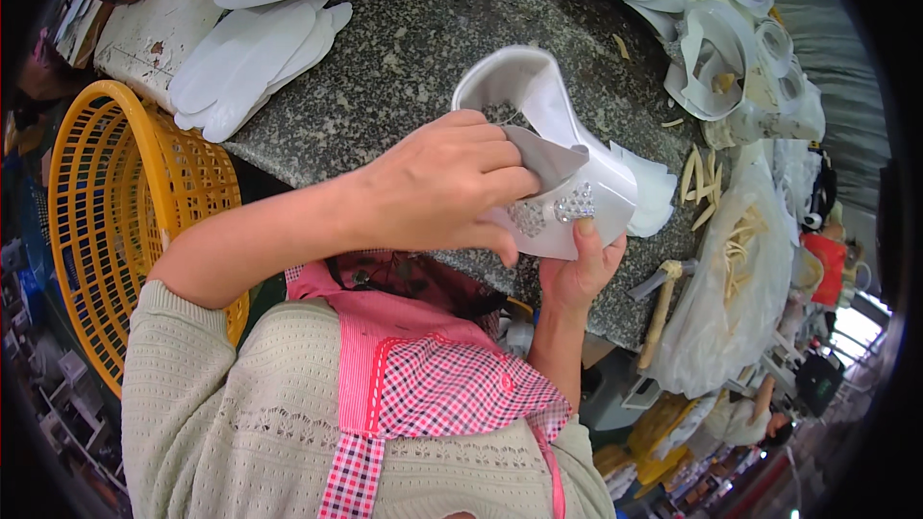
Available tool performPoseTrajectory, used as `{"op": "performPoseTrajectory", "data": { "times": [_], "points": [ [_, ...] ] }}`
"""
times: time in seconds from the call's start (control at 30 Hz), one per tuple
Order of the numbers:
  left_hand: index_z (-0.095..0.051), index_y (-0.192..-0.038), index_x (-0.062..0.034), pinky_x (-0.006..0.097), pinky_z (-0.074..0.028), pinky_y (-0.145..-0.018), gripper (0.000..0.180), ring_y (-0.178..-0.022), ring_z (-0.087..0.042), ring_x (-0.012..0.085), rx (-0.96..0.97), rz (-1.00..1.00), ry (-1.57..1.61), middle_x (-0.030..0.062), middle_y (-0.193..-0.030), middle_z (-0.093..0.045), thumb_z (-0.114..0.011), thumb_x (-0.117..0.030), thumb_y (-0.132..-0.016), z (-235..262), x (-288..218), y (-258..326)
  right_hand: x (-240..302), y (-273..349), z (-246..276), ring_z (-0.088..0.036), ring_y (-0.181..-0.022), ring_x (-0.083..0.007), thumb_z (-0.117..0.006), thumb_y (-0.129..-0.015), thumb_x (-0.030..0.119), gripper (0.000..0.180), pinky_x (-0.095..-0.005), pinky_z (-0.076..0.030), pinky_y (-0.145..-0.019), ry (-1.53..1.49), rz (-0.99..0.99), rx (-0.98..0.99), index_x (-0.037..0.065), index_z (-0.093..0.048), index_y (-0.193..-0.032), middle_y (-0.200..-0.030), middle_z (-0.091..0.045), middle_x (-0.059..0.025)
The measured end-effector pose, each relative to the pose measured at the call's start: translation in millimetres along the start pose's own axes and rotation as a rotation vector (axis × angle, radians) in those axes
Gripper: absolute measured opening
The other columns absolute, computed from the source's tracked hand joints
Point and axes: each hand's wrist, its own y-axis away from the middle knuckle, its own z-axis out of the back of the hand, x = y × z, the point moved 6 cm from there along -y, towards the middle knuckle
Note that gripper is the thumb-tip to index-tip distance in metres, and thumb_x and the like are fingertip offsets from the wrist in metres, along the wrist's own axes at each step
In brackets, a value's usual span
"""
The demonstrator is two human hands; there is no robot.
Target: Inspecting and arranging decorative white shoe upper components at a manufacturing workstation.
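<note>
white piece (612, 190) right of my left hand (444, 178), curled at grey flap (550, 158), grip unclear; right hand (577, 274) pinches near edge.

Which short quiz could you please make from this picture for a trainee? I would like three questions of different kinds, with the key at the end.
1. Multiple choice: on which side of the picture is the yellow basket?
A) left
B) right
C) top middle

2. True or false: the thumb of the right hand lies at the shiny stones on the white piece.

3. Fill in: the left hand grips a ____-coloured flap at the white piece.

Key: 1. A; 2. true; 3. grey.
</note>
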Motion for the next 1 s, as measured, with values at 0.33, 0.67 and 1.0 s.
{"op": "performPoseTrajectory", "data": {
  "times": [0.33,0.67,1.0],
  "points": [
    [-0.057,-0.089,-0.0084,0.041,-0.036,-0.091,0.031,-0.091,-0.053,0.0227,0.152,0.061,0.034,0.0049,-0.088,-0.055,-0.068,-0.003,-0.06,-3,2,-6,-17,18,-32,-0.048,-0.114,-0.0289,-0.055,-0.084,0.037,0.067,-0.0456,-0.035,-0.099,-0.605,-0.364,0.122,-0.004,-0.03,-0.131,-0.123,-0.048,-0.017],
    [-0.062,-0.102,-0.0057,0.043,-0.043,-0.084,0.036,-0.084,-0.059,0.0255,-0.014,-0.031,0.301,0.0089,-0.092,-0.062,-0.071,-0.02,-0.069,-4,-10,4,-13,18,-14,-0.058,-0.1,-0.0238,-0.049,-0.089,0.022,0.048,-0.0365,-0.048,-0.084,0.031,-0.209,-0.131,-0.006,-0.037,-0.126,-0.114,-0.054,-0.017],
    [-0.062,-0.095,-0.0063,0.033,-0.038,-0.067,0.03,-0.077,-0.053,0.0206,-0.061,0.019,0.113,0.003,-0.081,-0.056,-0.069,-0.022,-0.071,-19,-8,8,6,16,-3,-0.061,-0.079,-0.019,-0.054,-0.086,0.014,0.032,-0.0302,-0.05,-0.067,0.59,0.234,-0.204,-0.01,-0.053,-0.107,-0.093,-0.062,-0.014]
  ]
}}
